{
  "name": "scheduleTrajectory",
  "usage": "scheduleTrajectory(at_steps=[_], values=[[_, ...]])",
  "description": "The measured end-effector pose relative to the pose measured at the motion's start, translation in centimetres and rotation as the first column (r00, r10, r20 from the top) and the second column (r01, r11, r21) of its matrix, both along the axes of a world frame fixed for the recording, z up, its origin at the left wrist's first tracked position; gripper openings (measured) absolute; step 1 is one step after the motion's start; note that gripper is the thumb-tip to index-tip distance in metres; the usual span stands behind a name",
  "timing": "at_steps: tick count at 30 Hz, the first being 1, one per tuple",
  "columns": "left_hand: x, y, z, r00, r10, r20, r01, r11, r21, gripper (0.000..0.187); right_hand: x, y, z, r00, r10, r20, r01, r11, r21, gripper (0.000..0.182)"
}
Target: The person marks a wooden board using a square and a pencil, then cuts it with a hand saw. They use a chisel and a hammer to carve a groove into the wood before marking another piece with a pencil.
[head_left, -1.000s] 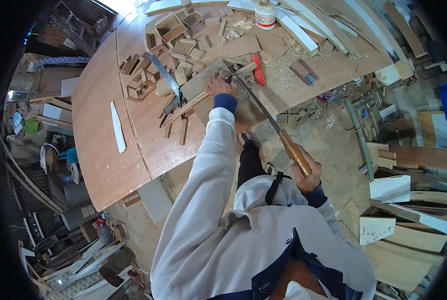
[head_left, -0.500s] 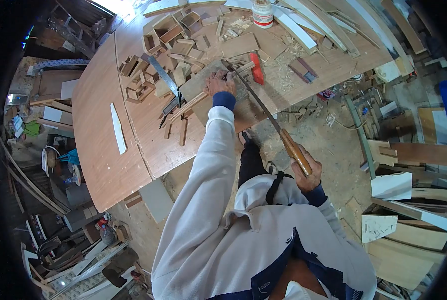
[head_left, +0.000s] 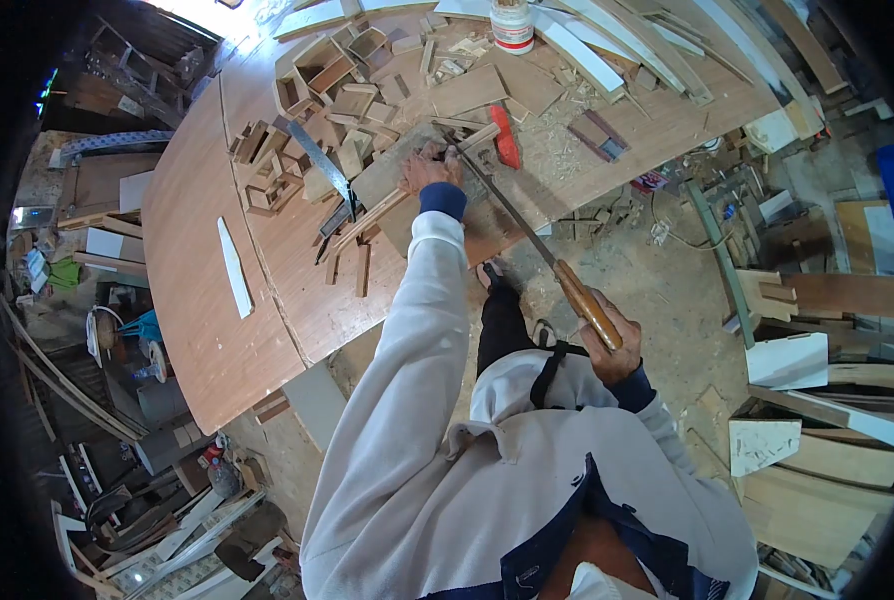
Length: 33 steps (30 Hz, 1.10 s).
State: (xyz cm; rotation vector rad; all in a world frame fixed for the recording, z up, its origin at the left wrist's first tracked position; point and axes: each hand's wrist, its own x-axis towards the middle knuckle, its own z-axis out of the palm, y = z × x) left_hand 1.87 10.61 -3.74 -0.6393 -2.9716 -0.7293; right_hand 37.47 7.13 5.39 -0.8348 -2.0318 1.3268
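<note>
My right hand [head_left: 612,340] is wrapped round the wooden handle [head_left: 585,303] of a handsaw. Its long narrow blade [head_left: 512,212] slants up and left to a thin wooden strip [head_left: 379,212], crossing it close to the fingers of my left hand [head_left: 432,170]. That hand, its fingers curled, presses the strip down on a flat worn board [head_left: 397,232] at the table edge. Where the blade meets the wood is too small to make out. A red tool or block [head_left: 505,137] lies just right of the strip's far end.
On the wooden table [head_left: 192,290] lie small box-like wooden pieces [head_left: 327,68], a metal try square [head_left: 319,160], a white strip [head_left: 234,268] and sawdust. A white tub [head_left: 512,27] stands at the back beside long boards [head_left: 582,55]. Wood offcuts [head_left: 777,445] are stacked at right.
The view has shifted slightly, so the table appears a little further left. The saw has drawn back slightly toward me along the strip; the left hand keeps its place on the strip.
</note>
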Motion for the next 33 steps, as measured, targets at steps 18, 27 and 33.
scheduleTrajectory(at_steps=[18, 27, 33], values=[[0.2, 0.1, -1.7, 0.987, 0.016, -0.160, -0.009, 0.999, 0.042, 0.021, -1.4, 0.5, 0.2, 0.999, 0.035, 0.014, -0.036, 0.998, 0.048, 0.045], [0.0, 0.0, 0.1, 0.998, -0.040, -0.039, 0.042, 0.998, 0.037, 0.027, -6.4, 2.2, -1.6, 0.999, -0.020, 0.037, 0.019, 0.999, 0.045, 0.048], [0.9, -1.7, -1.6, 0.962, -0.140, -0.235, 0.130, 0.990, -0.057, 0.050, -6.0, 2.0, -1.8, 1.000, -0.016, 0.019, 0.016, 0.999, 0.035, 0.049]])
